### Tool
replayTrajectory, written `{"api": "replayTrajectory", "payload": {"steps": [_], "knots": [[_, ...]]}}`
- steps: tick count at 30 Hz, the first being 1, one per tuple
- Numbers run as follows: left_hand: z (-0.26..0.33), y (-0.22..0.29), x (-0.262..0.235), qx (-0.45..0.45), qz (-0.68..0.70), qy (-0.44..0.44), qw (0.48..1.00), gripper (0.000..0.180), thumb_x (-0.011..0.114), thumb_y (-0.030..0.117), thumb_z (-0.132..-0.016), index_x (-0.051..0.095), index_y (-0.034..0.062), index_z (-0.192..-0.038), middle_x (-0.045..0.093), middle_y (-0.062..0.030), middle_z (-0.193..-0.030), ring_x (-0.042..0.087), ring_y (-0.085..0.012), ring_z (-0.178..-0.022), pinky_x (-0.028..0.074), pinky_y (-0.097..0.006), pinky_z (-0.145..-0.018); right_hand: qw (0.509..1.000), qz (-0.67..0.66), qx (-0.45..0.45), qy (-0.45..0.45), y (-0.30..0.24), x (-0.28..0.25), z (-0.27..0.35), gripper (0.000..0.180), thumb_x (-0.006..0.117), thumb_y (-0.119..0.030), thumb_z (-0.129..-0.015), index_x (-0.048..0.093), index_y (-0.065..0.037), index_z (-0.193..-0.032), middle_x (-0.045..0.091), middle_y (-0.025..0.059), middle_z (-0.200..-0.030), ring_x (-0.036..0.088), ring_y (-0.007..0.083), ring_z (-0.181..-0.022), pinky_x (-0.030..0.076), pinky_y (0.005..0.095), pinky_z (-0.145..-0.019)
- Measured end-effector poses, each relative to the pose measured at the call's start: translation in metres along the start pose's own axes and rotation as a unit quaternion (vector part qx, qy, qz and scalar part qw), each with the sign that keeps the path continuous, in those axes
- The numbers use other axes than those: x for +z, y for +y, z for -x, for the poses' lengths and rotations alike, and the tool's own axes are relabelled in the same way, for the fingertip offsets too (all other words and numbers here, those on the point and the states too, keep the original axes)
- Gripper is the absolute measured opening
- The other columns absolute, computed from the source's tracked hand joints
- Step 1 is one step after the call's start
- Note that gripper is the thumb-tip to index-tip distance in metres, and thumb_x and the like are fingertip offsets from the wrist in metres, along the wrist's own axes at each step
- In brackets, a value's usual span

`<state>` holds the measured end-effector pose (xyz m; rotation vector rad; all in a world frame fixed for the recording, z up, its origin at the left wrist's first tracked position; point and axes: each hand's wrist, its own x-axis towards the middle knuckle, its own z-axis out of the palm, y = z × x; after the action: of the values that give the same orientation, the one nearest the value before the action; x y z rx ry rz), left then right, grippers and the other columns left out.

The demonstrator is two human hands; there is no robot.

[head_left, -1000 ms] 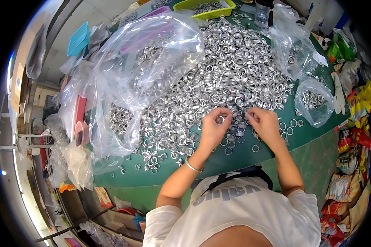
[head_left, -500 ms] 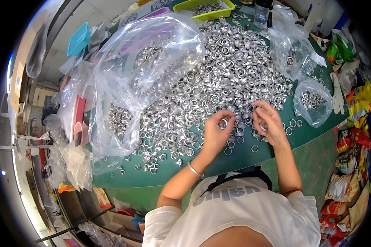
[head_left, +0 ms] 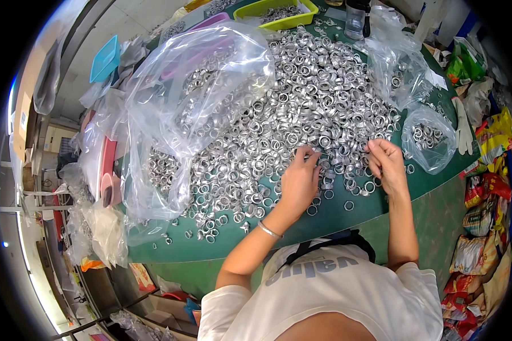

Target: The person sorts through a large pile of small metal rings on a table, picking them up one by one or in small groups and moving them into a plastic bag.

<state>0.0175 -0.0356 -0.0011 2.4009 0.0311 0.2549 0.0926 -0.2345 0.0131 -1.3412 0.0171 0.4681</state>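
Observation:
A wide heap of silvery metal rings is spread over the green table. My left hand, with a bracelet at its wrist, reaches into the heap's near edge. Its fingers are bent, and what lies under them is hidden. To the right, my right hand is at the heap's near right edge, fingers curled and fingertips drawn together. Whatever they pinch is too small to make out. A few loose rings lie on the table between the hands, including a single ring closer to me.
A large clear plastic bag covers the heap's left side. At the right are a small bag of rings and a white glove. Behind stand a yellow-green tray and a clear bottle. Colourful packages line the right side.
My right hand has moved right and its fingers have drawn in. My left hand has turned more palm-down onto the rings. The rings seen in both hands earlier no longer show.

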Motion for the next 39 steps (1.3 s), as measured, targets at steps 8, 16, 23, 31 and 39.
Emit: {"api": "replayTrajectory", "payload": {"steps": [8,16,23,31,39], "knots": [[-0.014,0.001,0.015,0.085,-0.148,-0.046,0.984,0.025,0.056,-0.001,-0.072,0.058,0.0006,-0.097,0.051,-0.0104,-0.092,0.058,-0.0276,-0.078,0.049,-0.036,-0.058,0.8,0.557,-0.166,0.15,0.016,-0.007,-0.016,0.017,0.067,-0.021,-0.076,0.063,-0.005,-0.076,0.058,0.0139,-0.058,0.058,0.033,-0.057,0.043,0.0409,-0.052],[-0.012,-0.002,0.012,0.073,-0.197,-0.092,0.973,0.016,0.058,0.0,-0.071,0.06,0.003,-0.087,0.051,-0.009,-0.092,0.058,-0.0257,-0.078,0.05,-0.036,-0.058,0.762,0.59,-0.11,0.244,0.0,-0.023,-0.004,0.014,0.062,-0.014,-0.078,0.062,-0.008,-0.09,0.06,0.0126,-0.064,0.06,0.0316,-0.061,0.044,0.042,-0.053],[-0.008,-0.003,0.009,0.072,-0.07,-0.022,0.995,0.013,0.06,0.002,-0.074,0.06,0.0029,-0.087,0.056,-0.0088,-0.094,0.06,-0.0274,-0.075,0.049,-0.037,-0.061,0.788,0.529,-0.287,0.125,0.005,-0.001,-0.006,0.012,0.064,-0.013,-0.077,0.064,-0.009,-0.089,0.064,0.0113,-0.075,0.06,0.0315,-0.066,0.046,0.0399,-0.057],[-0.003,-0.006,-0.009,-0.027,0.045,0.031,0.998,0.018,0.064,0.003,-0.074,0.059,-0.0015,-0.09,0.062,-0.0147,-0.087,0.06,-0.0325,-0.075,0.048,-0.035,-0.067,0.72,0.659,-0.213,0.037,0.003,0.0,-0.005,0.007,0.064,-0.013,-0.075,0.065,-0.008,-0.08,0.064,0.0108,-0.072,0.06,0.0312,-0.063,0.045,0.0401,-0.054],[-0.002,-0.015,-0.006,-0.128,0.267,-0.034,0.955,0.021,0.064,0.004,-0.076,0.062,-0.0015,-0.096,0.064,-0.0057,-0.084,0.048,-0.0061,-0.057,0.041,-0.022,-0.053,0.751,0.6,-0.274,0.033,0.015,0.025,-0.007,0.016,0.066,-0.02,-0.075,0.061,-0.006,-0.07,0.062,0.0125,-0.066,0.06,0.0305,-0.059,0.046,0.0401,-0.052]]}}
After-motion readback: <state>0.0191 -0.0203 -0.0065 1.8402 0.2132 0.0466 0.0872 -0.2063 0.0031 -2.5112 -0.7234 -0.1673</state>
